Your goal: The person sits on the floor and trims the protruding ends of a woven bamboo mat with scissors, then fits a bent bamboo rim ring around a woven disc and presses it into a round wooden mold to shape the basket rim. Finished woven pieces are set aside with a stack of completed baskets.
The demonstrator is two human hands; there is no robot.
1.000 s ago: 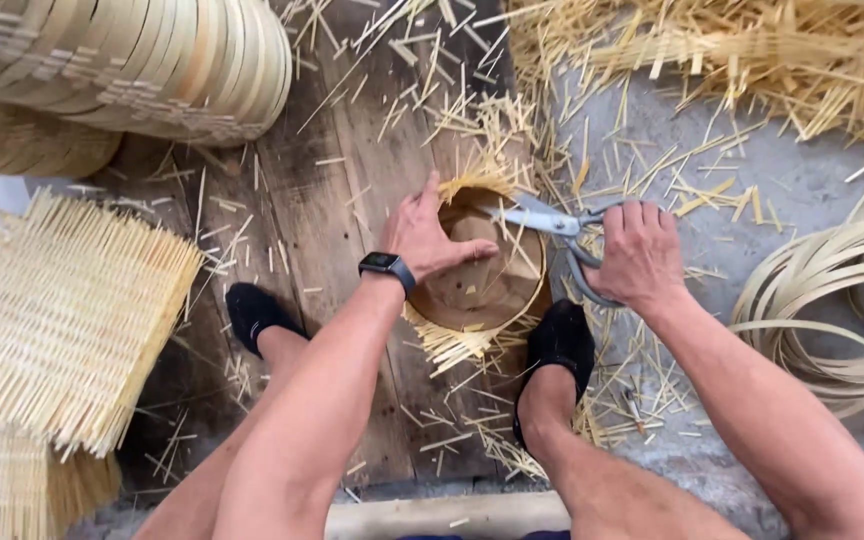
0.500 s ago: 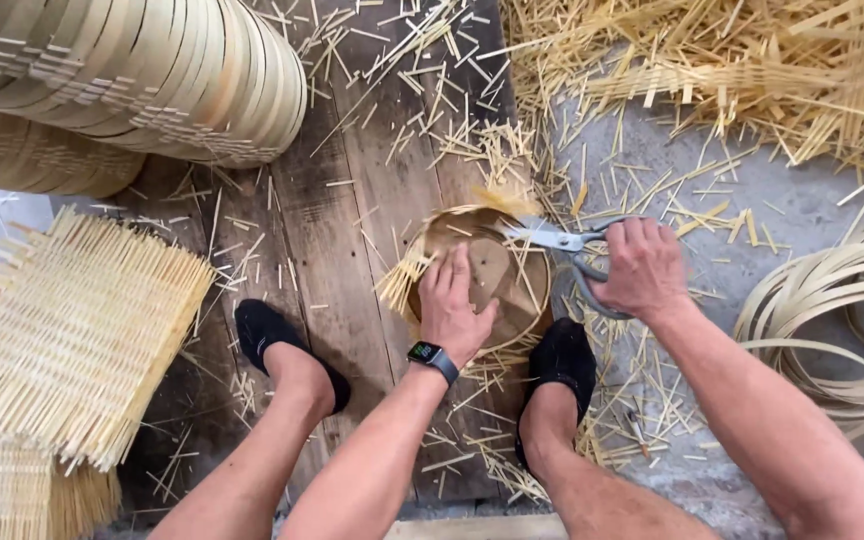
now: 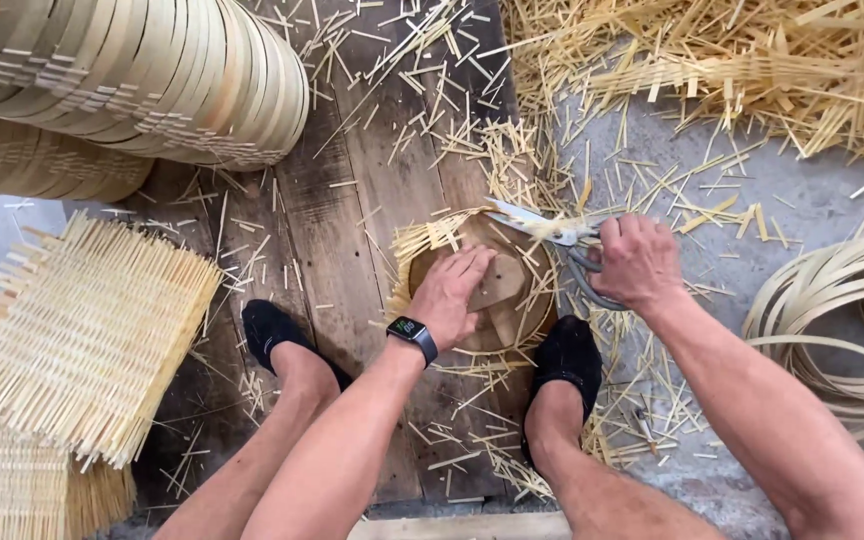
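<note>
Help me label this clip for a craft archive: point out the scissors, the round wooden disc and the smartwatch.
scissors [image 3: 537,225]: head view, on the blades near the pivot.
round wooden disc [image 3: 517,300]: head view, on its bare top right of the left hand.
smartwatch [image 3: 410,330]: head view, on the screen at the left wrist.

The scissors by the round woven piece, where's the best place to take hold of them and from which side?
Grip the scissors by the looped handles, coming from the right. The blades point left over the round woven piece, and the handles sit at the right end, where the right hand already closes on them.
</note>
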